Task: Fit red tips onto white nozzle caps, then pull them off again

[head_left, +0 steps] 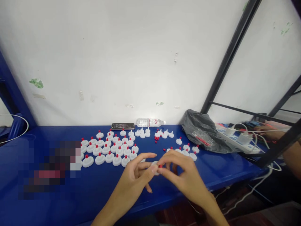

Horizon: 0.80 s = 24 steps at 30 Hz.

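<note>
My left hand (137, 175) pinches a white round cap (155, 172) between thumb and fingers, above the front part of the blue table. Opposite it, my right hand (180, 171) holds a small red tip (160, 166) at the cap, its thumb and fingers closed. Left of my hands stand several white caps with red tips (109, 157). Behind them are several white caps with bare spouts (142, 134), near a small pile of loose red tips (156, 137). More red-tipped caps (185, 152) stand beyond my right hand.
A phone (122, 126) and a clear bottle (150, 122) lie along the wall. A dark plastic bag (202, 130) rests at the right of the blue table (103, 188), beside a power strip (242, 141) with cables. Another person's arm (291, 153) shows at far right.
</note>
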Available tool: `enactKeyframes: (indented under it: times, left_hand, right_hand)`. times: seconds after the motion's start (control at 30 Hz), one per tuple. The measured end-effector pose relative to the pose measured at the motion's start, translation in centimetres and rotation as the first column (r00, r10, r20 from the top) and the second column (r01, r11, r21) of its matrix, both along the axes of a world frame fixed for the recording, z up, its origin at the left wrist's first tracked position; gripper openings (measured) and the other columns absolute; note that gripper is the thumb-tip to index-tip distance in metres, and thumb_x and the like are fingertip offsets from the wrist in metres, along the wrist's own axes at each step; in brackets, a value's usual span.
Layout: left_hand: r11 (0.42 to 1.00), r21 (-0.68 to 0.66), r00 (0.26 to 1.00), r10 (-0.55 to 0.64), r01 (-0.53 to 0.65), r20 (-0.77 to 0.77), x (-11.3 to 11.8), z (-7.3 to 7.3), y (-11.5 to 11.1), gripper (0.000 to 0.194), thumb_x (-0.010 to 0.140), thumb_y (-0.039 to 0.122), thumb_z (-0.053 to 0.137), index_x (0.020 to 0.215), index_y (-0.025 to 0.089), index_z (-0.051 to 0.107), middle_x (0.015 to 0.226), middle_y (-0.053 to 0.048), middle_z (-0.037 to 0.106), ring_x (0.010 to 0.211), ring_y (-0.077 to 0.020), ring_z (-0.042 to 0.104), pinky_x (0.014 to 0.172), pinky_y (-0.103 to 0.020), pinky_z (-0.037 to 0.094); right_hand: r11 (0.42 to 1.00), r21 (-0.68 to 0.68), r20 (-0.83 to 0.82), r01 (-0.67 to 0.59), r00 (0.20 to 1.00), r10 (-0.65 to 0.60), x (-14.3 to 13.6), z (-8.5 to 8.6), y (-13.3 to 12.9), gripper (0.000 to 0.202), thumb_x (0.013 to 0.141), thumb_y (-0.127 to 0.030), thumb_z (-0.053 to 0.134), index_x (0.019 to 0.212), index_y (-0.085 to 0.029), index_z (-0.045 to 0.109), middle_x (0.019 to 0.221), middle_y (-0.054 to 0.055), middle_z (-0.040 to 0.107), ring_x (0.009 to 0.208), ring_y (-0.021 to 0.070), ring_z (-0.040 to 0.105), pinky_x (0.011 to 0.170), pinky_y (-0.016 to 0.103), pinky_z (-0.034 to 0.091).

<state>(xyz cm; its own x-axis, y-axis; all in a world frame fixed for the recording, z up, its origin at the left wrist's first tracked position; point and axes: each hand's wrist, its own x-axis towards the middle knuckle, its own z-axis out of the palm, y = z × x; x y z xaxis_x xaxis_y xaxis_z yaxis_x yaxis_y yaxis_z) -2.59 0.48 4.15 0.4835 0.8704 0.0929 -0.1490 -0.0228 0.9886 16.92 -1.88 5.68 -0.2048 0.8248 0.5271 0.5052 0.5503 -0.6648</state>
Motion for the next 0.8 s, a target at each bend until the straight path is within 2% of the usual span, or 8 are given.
enactKeyframes:
  times: [0.07, 0.13, 0.2, 0.3, 0.4, 0.53, 0.67, 0.8]
  left_hand:
    - [0.999, 0.013, 0.999, 0.031, -0.031, -0.045, -0.2, 0.0, -0.1, 0.05, 0.091, 0.056, 0.062, 0.122, 0.017, 0.063, 0.104, -0.013, 0.075, 0.091, -0.0242, 0.074, 0.053, -0.022, 0.053]
    - [0.999, 0.027, 0.995, 0.027, -0.025, -0.094, -0.4, 0.3, -0.1, 0.042, 0.092, 0.054, 0.059, 0.111, 0.016, 0.066, 0.097, -0.011, 0.075, 0.081, -0.0219, 0.074, 0.051, -0.021, 0.051]
    - [0.999, 0.042, 0.991, 0.024, -0.018, -0.135, -0.7, 0.6, -0.2, 0.037, 0.093, 0.05, 0.058, 0.105, 0.016, 0.066, 0.09, -0.008, 0.074, 0.071, -0.0182, 0.072, 0.051, -0.021, 0.048]
    - [0.998, 0.059, 0.984, 0.027, -0.017, -0.174, -0.8, 1.1, -0.5, 0.03, 0.093, 0.043, 0.055, 0.101, 0.017, 0.067, 0.085, -0.006, 0.072, 0.067, -0.0159, 0.07, 0.051, -0.021, 0.047]
    - [0.996, 0.085, 0.977, 0.033, -0.015, -0.212, -0.7, 1.2, -0.8, 0.025, 0.093, 0.036, 0.053, 0.096, 0.017, 0.068, 0.081, -0.004, 0.071, 0.064, -0.0145, 0.067, 0.051, -0.021, 0.046]
    - [0.993, 0.12, 0.964, 0.041, -0.01, -0.262, -0.4, 1.1, -1.2, 0.023, 0.092, 0.031, 0.051, 0.095, 0.018, 0.069, 0.079, -0.004, 0.072, 0.062, -0.0133, 0.066, 0.052, -0.021, 0.044]
    - [0.989, 0.146, 0.952, 0.044, 0.001, -0.303, -0.3, 1.3, -1.4, 0.024, 0.093, 0.031, 0.05, 0.095, 0.019, 0.07, 0.08, -0.003, 0.073, 0.062, -0.0133, 0.066, 0.053, -0.022, 0.045]
    - [0.985, 0.174, 0.946, 0.055, 0.002, -0.321, -0.3, 1.4, -1.4, 0.025, 0.094, 0.031, 0.048, 0.095, 0.019, 0.07, 0.079, -0.003, 0.073, 0.062, -0.0135, 0.066, 0.053, -0.022, 0.045]
  right_hand:
    - [0.989, 0.041, 0.013, 0.14, 0.99, -0.14, 1.3, 0.6, 1.0, 0.016, 0.092, -0.039, 0.07, 0.09, -0.024, 0.077, 0.086, 0.003, 0.072, 0.064, 0.0145, 0.058, 0.054, 0.026, 0.042]
    - [0.952, 0.075, 0.043, 0.298, 0.952, -0.302, 2.9, 1.1, 2.6, 0.02, 0.092, -0.042, 0.068, 0.091, -0.024, 0.077, 0.081, 0.003, 0.073, 0.061, 0.0154, 0.058, 0.056, 0.028, 0.043]
    - [0.908, 0.091, 0.133, 0.41, 0.898, -0.419, 4.4, 1.5, 4.8, 0.023, 0.091, -0.044, 0.068, 0.093, -0.024, 0.078, 0.074, 0.002, 0.072, 0.061, 0.0173, 0.06, 0.063, 0.03, 0.046]
    - [0.84, 0.095, 0.291, 0.534, 0.792, -0.537, 6.4, 1.2, 8.2, 0.018, 0.091, -0.039, 0.065, 0.095, -0.025, 0.077, 0.082, 0.002, 0.077, 0.068, 0.0198, 0.067, 0.069, 0.031, 0.047]
    - [0.834, 0.059, 0.412, 0.549, 0.747, -0.521, 7.4, 0.2, 10.3, 0.012, 0.089, -0.03, 0.065, 0.093, -0.026, 0.075, 0.089, 0.001, 0.08, 0.08, 0.022, 0.072, 0.072, 0.03, 0.048]
    - [0.864, 0.021, 0.486, 0.503, 0.75, -0.449, 8.0, -0.6, 11.0, 0.007, 0.084, -0.028, 0.069, 0.086, -0.025, 0.075, 0.086, 0.002, 0.08, 0.082, 0.0228, 0.074, 0.071, 0.028, 0.048]
    - [0.864, 0.047, 0.532, 0.502, 0.719, -0.447, 8.4, -0.1, 11.5, 0.027, 0.096, -0.04, 0.056, 0.093, -0.023, 0.077, 0.094, 0.007, 0.08, 0.087, 0.0254, 0.074, 0.074, 0.03, 0.047]
    - [0.851, 0.058, 0.582, 0.522, 0.675, -0.453, 9.3, 0.0, 13.5, 0.039, 0.103, -0.038, 0.044, 0.106, -0.02, 0.078, 0.103, 0.011, 0.08, 0.097, 0.0283, 0.073, 0.079, 0.031, 0.046]
